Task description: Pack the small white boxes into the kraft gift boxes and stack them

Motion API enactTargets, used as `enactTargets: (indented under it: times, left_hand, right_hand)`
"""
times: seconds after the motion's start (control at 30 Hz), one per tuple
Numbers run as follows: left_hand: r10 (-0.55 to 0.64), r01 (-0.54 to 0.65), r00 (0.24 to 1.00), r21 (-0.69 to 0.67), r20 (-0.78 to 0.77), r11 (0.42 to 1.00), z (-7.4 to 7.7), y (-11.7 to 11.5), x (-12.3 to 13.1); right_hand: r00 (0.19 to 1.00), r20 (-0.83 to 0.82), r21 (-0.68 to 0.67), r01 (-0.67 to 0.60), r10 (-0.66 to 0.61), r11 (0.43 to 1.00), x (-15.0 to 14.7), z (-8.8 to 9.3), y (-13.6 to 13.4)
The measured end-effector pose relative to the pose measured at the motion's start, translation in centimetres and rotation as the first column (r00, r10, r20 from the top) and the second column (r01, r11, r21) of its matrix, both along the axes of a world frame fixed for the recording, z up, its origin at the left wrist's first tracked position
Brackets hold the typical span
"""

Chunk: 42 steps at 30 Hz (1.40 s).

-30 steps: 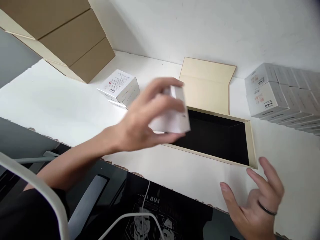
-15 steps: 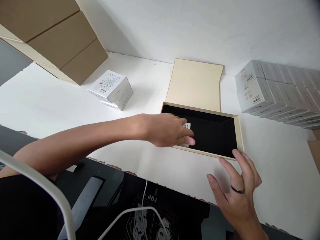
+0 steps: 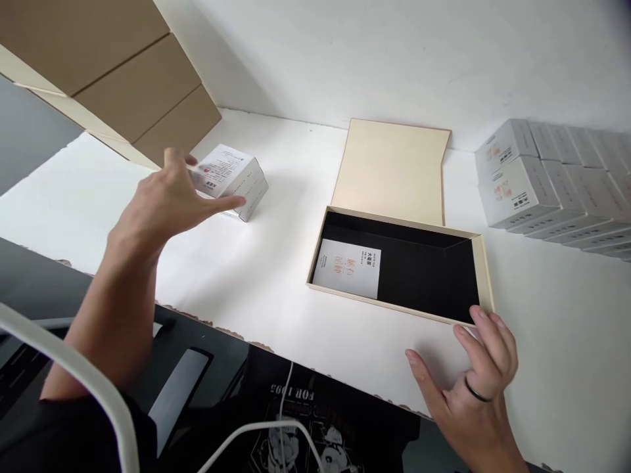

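Note:
My left hand (image 3: 170, 194) reaches over a small stack of white cartons (image 3: 229, 174) printed with red and dark characters. Its thumb and fingers are spread around the near end of the stack; whether they touch it I cannot tell. An open cream gift box (image 3: 486, 276) with a black interior lies in the middle, its lid flap (image 3: 392, 167) folded back. One white carton (image 3: 348, 269) lies inside, at the box's left end. My right hand (image 3: 478, 374), with a dark ring, rests its fingertips at the box's near right corner, fingers apart and thumb free.
Large brown boxes (image 3: 142, 92) are stacked at the back left. At the right stand rows of white cartons (image 3: 522, 190), two layers high. A white wall (image 3: 394, 59) closes off the back of the table. Pale curved tubing (image 3: 89, 374) crosses the lower left foreground.
My left hand has left the gift box and moved left to the small carton stack. The carton it covered now lies in full view in the box. My right hand stays at the corner.

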<state>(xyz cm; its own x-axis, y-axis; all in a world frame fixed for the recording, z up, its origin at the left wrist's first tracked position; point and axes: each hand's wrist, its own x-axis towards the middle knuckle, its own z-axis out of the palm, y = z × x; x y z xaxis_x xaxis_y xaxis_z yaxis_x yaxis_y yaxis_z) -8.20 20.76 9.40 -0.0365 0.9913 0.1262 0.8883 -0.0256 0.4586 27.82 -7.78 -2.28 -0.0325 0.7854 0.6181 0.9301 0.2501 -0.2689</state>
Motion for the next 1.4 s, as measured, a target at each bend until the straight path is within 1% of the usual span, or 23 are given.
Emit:
enactTargets:
  times: [0.03,0.07,0.1,0.13,0.2,0.27,0.33,0.37,0.4,0.47,0.53,0.6,0.63,0.67,0.77,0.83,0.9,0.93,0.97,1.03,1.1,1.23,1.4]
  left_hand:
    - [0.064,-0.065,0.998,-0.047,-0.024,0.997,-0.3,0.0,-0.5]
    - [0.122,-0.124,0.992,-0.058,-0.044,0.991,-0.6,0.0,-0.8]
    - [0.149,-0.15,0.988,-0.027,-0.033,0.988,-0.8,-0.1,-0.9]
    - [0.127,-0.128,0.992,0.046,0.023,0.991,-0.8,-0.2,-0.8]
    - [-0.001,-0.044,0.982,0.231,0.189,0.972,-0.6,-0.4,-0.2]
    - [-0.21,0.086,0.935,0.394,0.286,0.915,0.1,-0.5,0.9]
    - [-0.444,0.246,0.854,0.54,0.272,0.805,1.1,-0.8,2.4]
    - [-0.553,0.344,0.799,0.576,0.236,0.742,1.6,-1.2,3.3]
    - [-0.652,0.453,0.733,0.579,0.191,0.679,2.1,-1.7,4.3]
    - [-0.801,0.673,0.592,0.49,0.093,0.554,2.8,-3.1,6.4]
    - [-0.904,0.858,0.428,0.32,-0.016,0.401,3.4,-4.7,8.6]
    - [-0.957,0.95,0.275,0.183,-0.097,0.254,3.7,-6.2,10.7]
    - [-0.969,0.972,0.217,0.118,-0.122,0.203,3.7,-6.7,11.7]
    - [-0.972,0.984,0.179,0.053,-0.151,0.172,3.7,-6.9,12.6]
    - [-0.96,0.974,0.105,-0.166,-0.259,0.151,3.2,-6.8,14.9]
    - [-0.972,0.925,0.057,-0.355,-0.226,0.136,2.9,-6.2,15.8]
    - [-0.985,0.852,0.058,-0.505,-0.163,0.134,2.8,-5.8,16.3]
    - [-0.985,0.823,0.065,-0.55,-0.159,0.143,2.8,-5.7,16.4]
    - [-0.982,0.804,0.064,-0.574,-0.178,0.157,2.8,-5.6,16.5]
    - [-0.969,0.807,0.042,-0.565,-0.242,0.176,2.7,-5.8,16.7]
    - [-0.96,0.833,0.024,-0.526,-0.278,0.173,2.3,-5.9,16.9]
    - [-0.962,0.866,0.034,-0.472,-0.272,0.164,1.4,-5.9,17.1]
    - [-0.947,0.833,0.022,-0.519,-0.319,0.194,1.4,-6.0,17.8]
  right_hand:
    - [1.0,0.008,0.01,-0.002,0.002,1.0,0.0,0.0,0.0]
    - [1.0,0.016,0.015,-0.001,0.001,1.0,0.0,0.0,0.1]
    - [1.0,0.023,0.018,0.0,-0.001,1.0,0.0,0.0,0.1]
    - [1.0,0.03,0.017,0.0,-0.001,1.0,0.0,0.0,0.1]
    - [0.999,0.042,0.016,-0.007,0.007,1.0,0.0,0.0,0.1]
    - [0.999,0.046,0.016,-0.011,0.01,1.0,0.0,0.0,0.2]
    - [0.999,0.048,0.022,-0.009,0.008,1.0,0.1,-0.1,0.2]
    - [0.999,0.045,0.024,-0.005,0.003,1.0,0.1,-0.1,0.2]
    - [0.999,0.04,0.026,0.0,-0.001,1.0,0.1,-0.1,0.2]
    - [1.0,0.027,0.028,0.007,-0.008,1.0,0.1,-0.1,0.2]
    - [1.0,0.022,0.027,0.01,-0.011,1.0,0.2,-0.2,0.1]
    - [1.0,0.028,0.025,0.009,-0.009,1.0,0.1,-0.2,0.1]
    - [1.0,0.029,0.02,0.01,-0.011,1.0,0.1,-0.2,0.0]
    - [1.0,0.026,0.013,0.015,-0.015,1.0,0.1,-0.1,0.0]
    - [1.0,0.009,-0.004,0.029,-0.029,1.0,-0.1,0.0,0.0]
    - [1.0,0.001,-0.008,0.031,-0.031,0.999,-0.3,0.1,0.1]
    - [1.0,-0.005,-0.009,0.03,-0.03,1.0,-0.4,0.2,0.1]
    - [1.0,-0.008,-0.01,0.03,-0.03,1.0,-0.4,0.2,0.1]
    - [1.0,-0.01,-0.01,0.029,-0.029,1.0,-0.4,0.2,0.1]
    - [1.0,-0.01,-0.011,0.027,-0.027,1.0,-0.4,0.1,0.1]
    - [1.0,-0.005,-0.012,0.023,-0.023,1.0,-0.3,0.0,0.0]
    - [1.0,0.007,-0.016,0.02,-0.02,1.0,-0.3,0.0,0.0]
    - [1.0,0.023,-0.005,0.015,-0.015,1.0,-0.3,0.2,0.2]
